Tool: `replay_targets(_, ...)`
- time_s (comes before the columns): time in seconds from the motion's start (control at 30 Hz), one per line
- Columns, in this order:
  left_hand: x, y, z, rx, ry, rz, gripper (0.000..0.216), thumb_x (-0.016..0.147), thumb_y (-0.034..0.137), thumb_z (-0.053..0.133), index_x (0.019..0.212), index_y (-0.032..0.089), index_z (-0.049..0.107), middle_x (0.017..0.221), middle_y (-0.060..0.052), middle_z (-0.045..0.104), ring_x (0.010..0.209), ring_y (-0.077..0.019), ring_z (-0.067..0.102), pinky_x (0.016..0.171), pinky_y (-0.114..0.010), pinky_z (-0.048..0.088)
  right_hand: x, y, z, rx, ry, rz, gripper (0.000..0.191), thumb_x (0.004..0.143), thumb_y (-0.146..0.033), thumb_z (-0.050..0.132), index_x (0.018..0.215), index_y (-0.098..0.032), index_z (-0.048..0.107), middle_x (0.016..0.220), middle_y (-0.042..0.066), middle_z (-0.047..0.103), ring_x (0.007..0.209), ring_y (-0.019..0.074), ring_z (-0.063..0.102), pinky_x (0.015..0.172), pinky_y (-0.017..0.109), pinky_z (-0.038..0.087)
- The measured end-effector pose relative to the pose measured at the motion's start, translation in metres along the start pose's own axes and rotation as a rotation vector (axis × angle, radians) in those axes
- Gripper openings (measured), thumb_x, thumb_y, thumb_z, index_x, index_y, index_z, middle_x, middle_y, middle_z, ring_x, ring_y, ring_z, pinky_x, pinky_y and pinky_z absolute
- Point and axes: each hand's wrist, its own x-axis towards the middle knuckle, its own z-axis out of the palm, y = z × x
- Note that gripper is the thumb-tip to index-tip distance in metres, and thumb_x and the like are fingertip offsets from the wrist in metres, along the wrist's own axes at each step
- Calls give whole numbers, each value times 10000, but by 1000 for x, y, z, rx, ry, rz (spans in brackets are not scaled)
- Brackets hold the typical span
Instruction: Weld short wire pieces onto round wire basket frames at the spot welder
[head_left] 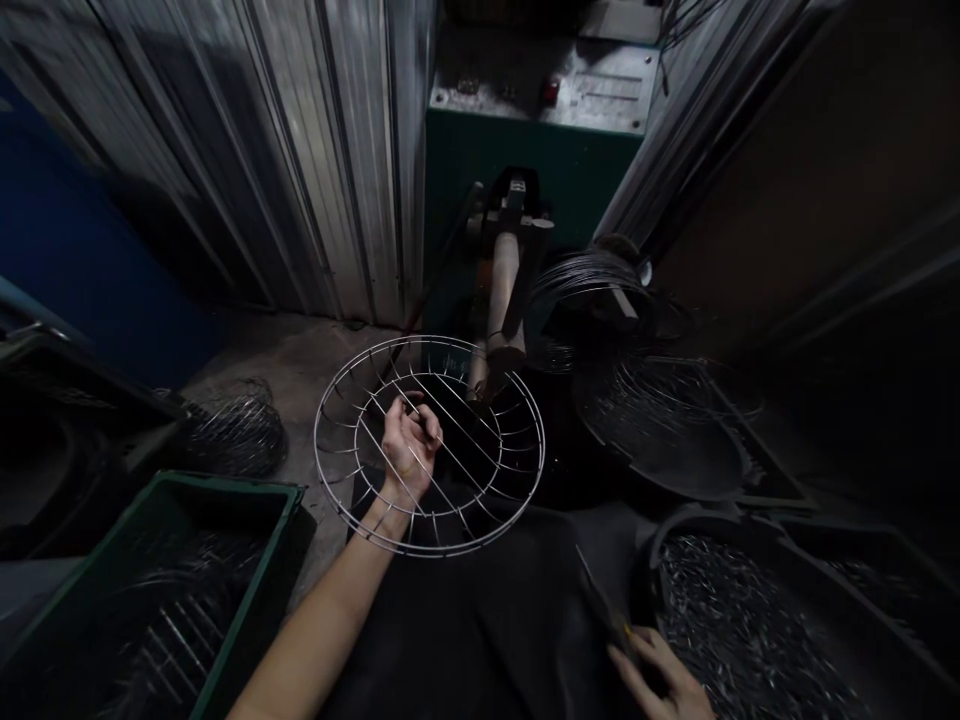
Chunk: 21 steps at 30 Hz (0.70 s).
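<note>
My left hand [409, 445] is closed on a round wire guard [480, 520], a ring with curved ribs and straight cross wires, held up in front of the arm of a green machine [517, 150]. The machine's arm [504, 285] reaches down to the guard's far rim. My right hand [660, 680] is low at the bottom right, fingers closed on a thin dark tool with a yellow part [607, 610], next to a dark tub of small metal pieces [750, 620].
A green crate [225, 600] with wire parts stands at the lower left. Wire rings lie on the floor [232, 430]. Coils and stacked wire rings [660, 410] sit right of the machine. Corrugated metal sheets [300, 150] stand behind.
</note>
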Motion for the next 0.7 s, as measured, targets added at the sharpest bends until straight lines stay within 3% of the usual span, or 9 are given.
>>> replay_targets(0.13,-1,-1,4,3,31,-17,241,867,405,414,844,187,512,449,39,436,360,-88,357,365,-171,260,62,-57,-19,61,-82,-74,348,697,-559,637,881,-278,728,1027,65,626,972,249,627,814,298,532)
replay_targets(0.3,0,-1,6,17,55,-48,236,860,411,418,867,190,501,450,42,435,352,-89,342,357,-166,231,129,-108,-14,21,-139,-282,340,694,-537,658,866,-249,715,1040,67,557,998,244,582,896,362,473)
replay_targets(0.43,1,0,4,24,57,-51,244,869,407,396,874,185,497,451,43,434,347,-85,333,358,-165,227,148,-121,-5,27,-188,-359,320,706,-519,657,852,-240,712,1024,68,539,986,240,569,892,365,464)
replay_targets(0.7,3,0,2,30,34,-74,254,887,408,366,878,190,496,453,46,433,340,-85,324,350,-163,206,153,-120,1,43,-220,-393,310,744,-507,642,873,-230,695,1032,65,518,976,226,560,864,353,468)
